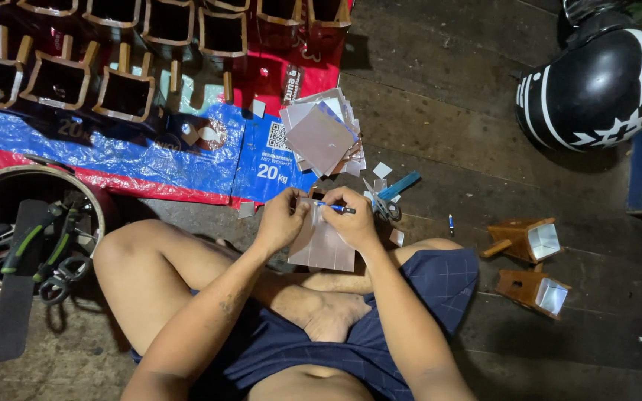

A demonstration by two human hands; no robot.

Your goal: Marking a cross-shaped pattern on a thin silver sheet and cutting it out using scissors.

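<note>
I sit cross-legged on a dark wooden floor. My left hand (282,219) pinches the top left edge of a thin pinkish-grey sheet (324,248) that rests over my lap. My right hand (351,217) grips a blue pen (334,207) with its tip on the sheet's upper edge. Both hands are close together above the sheet. Just beyond them lies a stack of similar cut sheets (322,134), fanned out on a blue and red plastic sack (150,148).
Scissors with blue handles (389,194) lie right of my hands. Several open wooden boxes with handles (124,93) stand in rows at the back left. Two more (529,239) lie at the right. A black helmet (596,85) sits far right; a round tub of tools (35,238) left.
</note>
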